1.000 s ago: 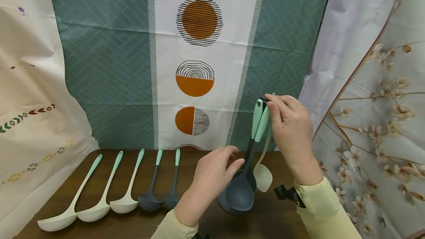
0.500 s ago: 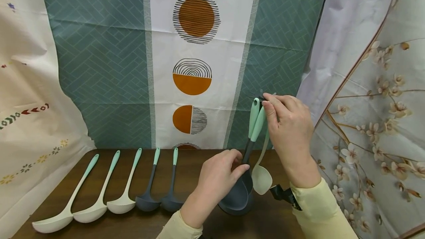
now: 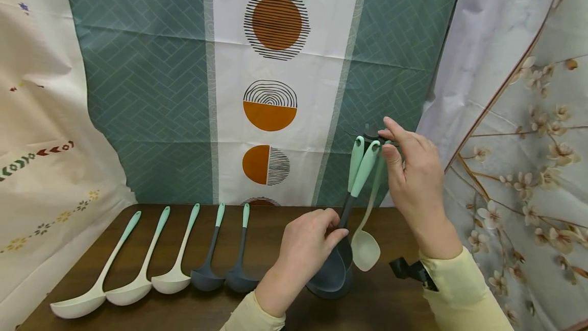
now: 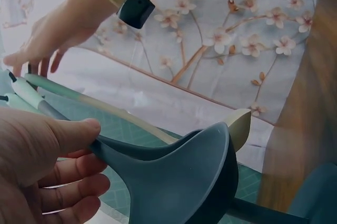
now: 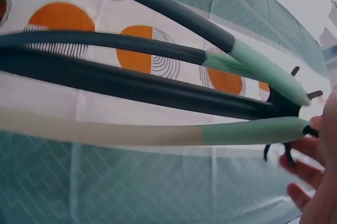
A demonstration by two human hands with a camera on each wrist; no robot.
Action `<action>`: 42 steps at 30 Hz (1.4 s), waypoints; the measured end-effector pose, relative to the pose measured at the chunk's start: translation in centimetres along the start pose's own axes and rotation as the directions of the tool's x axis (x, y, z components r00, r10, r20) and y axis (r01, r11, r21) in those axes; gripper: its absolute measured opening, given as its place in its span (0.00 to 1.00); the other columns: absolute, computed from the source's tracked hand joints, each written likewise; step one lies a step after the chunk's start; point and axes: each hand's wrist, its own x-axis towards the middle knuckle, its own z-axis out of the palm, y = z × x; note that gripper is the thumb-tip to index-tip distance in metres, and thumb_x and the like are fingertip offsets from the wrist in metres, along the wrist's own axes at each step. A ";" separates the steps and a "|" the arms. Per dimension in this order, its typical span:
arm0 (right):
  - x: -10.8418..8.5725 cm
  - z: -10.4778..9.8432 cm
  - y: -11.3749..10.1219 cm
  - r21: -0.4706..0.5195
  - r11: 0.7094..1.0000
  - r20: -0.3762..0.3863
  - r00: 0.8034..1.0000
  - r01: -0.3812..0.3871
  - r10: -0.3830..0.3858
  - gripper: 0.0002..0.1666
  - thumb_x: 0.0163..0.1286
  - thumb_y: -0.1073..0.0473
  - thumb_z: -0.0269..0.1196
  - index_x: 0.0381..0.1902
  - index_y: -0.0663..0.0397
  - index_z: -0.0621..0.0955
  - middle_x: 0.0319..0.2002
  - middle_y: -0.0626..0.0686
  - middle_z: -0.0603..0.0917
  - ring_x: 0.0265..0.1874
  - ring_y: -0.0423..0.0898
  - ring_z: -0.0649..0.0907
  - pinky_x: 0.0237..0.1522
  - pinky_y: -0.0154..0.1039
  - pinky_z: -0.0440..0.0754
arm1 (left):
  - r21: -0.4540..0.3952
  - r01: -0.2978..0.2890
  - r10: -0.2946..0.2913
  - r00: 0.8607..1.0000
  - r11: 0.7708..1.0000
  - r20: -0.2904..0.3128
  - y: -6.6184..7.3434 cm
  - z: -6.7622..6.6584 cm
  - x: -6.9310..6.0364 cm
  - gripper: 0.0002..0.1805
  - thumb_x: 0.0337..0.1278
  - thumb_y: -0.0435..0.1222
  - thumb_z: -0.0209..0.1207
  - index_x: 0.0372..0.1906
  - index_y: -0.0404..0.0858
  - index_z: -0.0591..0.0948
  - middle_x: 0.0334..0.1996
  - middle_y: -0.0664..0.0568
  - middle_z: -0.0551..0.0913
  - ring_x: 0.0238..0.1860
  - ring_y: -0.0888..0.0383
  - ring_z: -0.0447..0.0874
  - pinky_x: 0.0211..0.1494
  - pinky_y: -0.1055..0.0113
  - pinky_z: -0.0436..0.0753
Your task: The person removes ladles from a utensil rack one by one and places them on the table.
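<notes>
A dark stand (image 5: 131, 84) with a pole and hooks at its top carries hanging ladles with mint handles. My left hand (image 3: 303, 252) pinches the neck of the front dark grey ladle (image 4: 179, 187) between thumb and forefinger. Another dark grey ladle hangs beside it, its bowl largely hidden behind the first. On the right side a cream ladle (image 3: 366, 252) hangs by its handle end from a hook. My right hand (image 3: 415, 178) is up by the hooks (image 3: 369, 133), fingers fairly straight and close to the cream ladle's handle top; whether they touch it I cannot tell.
On the brown table (image 3: 170, 315) to the left lies a row of ladles: three cream ones, such as this cream ladle (image 3: 82, 304), and two dark grey ones, such as this grey ladle (image 3: 241, 279). A patterned cloth (image 3: 156, 116) hangs behind, a floral curtain (image 3: 519, 183) at right.
My right hand has loosened its fingers and drawn slightly right from the hooks, uncovering the second dark ladle's handle end. The left hand has come to the front dark ladle's neck.
</notes>
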 end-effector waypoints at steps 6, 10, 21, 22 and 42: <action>-0.2 0.4 1.3 0.244 0.963 0.039 0.993 -0.115 0.109 0.27 0.92 0.43 0.49 0.75 0.44 0.83 0.70 0.49 0.85 0.72 0.49 0.79 0.71 0.37 0.71 | 0.007 -0.013 0.013 1.000 1.000 -0.008 -0.1 0.0 0.0 0.12 0.62 0.43 0.81 0.36 0.48 0.86 0.26 0.64 0.80 0.26 0.68 0.74 0.27 0.74 0.70; -0.2 0.8 2.4 0.346 0.934 0.079 0.995 -0.090 0.066 0.26 0.92 0.49 0.50 0.75 0.50 0.83 0.72 0.54 0.83 0.75 0.46 0.77 0.76 0.39 0.69 | 0.013 -0.013 0.014 1.000 1.000 -0.014 -0.2 0.1 0.0 0.11 0.63 0.42 0.81 0.36 0.48 0.86 0.25 0.64 0.80 0.25 0.68 0.74 0.27 0.74 0.70; -0.3 2.3 3.5 0.419 0.908 -0.006 1.000 0.004 -0.002 0.25 0.91 0.52 0.52 0.65 0.65 0.86 0.64 0.63 0.86 0.68 0.46 0.82 0.73 0.41 0.74 | 0.045 -0.020 0.020 1.000 0.999 -0.016 -0.1 0.0 0.1 0.11 0.64 0.43 0.80 0.36 0.48 0.86 0.27 0.63 0.82 0.26 0.67 0.75 0.27 0.74 0.70; -0.3 2.4 3.5 0.419 0.908 -0.017 1.000 0.009 -0.002 0.26 0.91 0.51 0.52 0.64 0.66 0.86 0.63 0.64 0.86 0.68 0.46 0.83 0.73 0.41 0.74 | 0.048 -0.022 0.022 1.000 0.999 -0.017 -0.1 0.0 0.0 0.11 0.64 0.43 0.80 0.36 0.48 0.87 0.27 0.63 0.82 0.26 0.66 0.76 0.27 0.74 0.70; -0.4 3.4 2.9 0.408 0.913 -0.106 0.994 0.019 0.027 0.33 0.88 0.43 0.52 0.60 0.68 0.86 0.57 0.66 0.88 0.63 0.45 0.85 0.69 0.39 0.77 | 0.049 -0.029 0.030 0.999 0.998 -0.011 0.1 -0.3 -0.1 0.10 0.64 0.43 0.80 0.37 0.48 0.87 0.27 0.63 0.82 0.26 0.66 0.76 0.28 0.75 0.70</action>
